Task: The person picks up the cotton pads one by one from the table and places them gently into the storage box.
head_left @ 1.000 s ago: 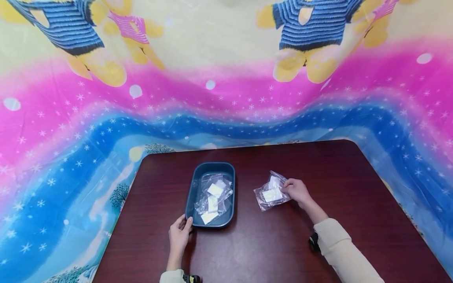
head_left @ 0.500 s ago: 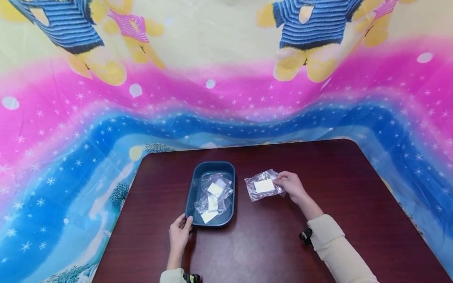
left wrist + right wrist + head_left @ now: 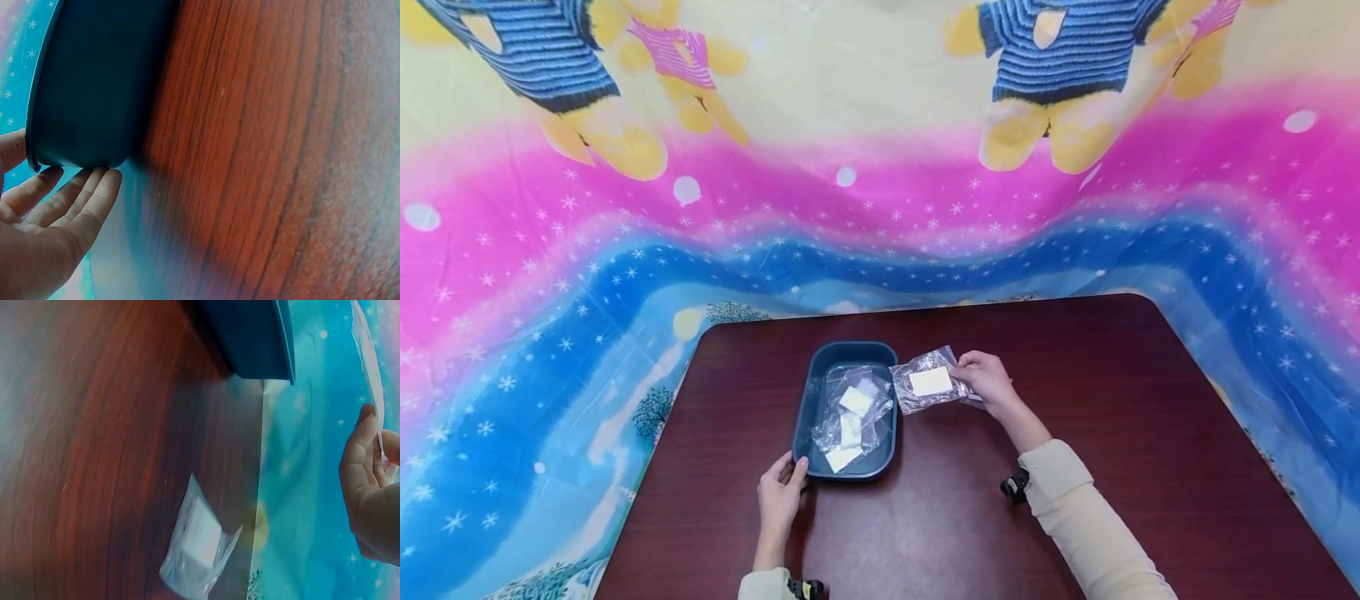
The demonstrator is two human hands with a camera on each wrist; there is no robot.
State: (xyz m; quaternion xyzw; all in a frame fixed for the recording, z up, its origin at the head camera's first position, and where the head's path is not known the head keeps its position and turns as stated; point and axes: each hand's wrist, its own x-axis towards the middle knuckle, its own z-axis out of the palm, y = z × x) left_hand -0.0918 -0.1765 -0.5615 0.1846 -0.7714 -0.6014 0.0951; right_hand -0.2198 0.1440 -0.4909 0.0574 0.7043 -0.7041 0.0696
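A dark blue-green tray [image 3: 851, 353] stands on the table, holding several clear plastic bags [image 3: 850, 431] with white pieces inside. My left hand [image 3: 780, 495] grips its near left corner. In the left wrist view the thumb is at the rim and the fingers [image 3: 94, 209] touch the outer wall. My right hand [image 3: 987, 383] pinches the edge of another clear bag [image 3: 929, 382] with a white rectangle in it. That bag hangs above the table, its far end at the tray's right rim. Below the right hand, one more bag [image 3: 201, 540] lies on the table.
The dark red wooden table [image 3: 1120, 417] has rounded far corners. A patterned cloth [image 3: 880, 217] in pink, blue and cream hangs behind and at both sides of it.
My right hand has lifted one bag from the spot on the right and carried it left to the tray's edge. The left hand and tray have stayed in place.
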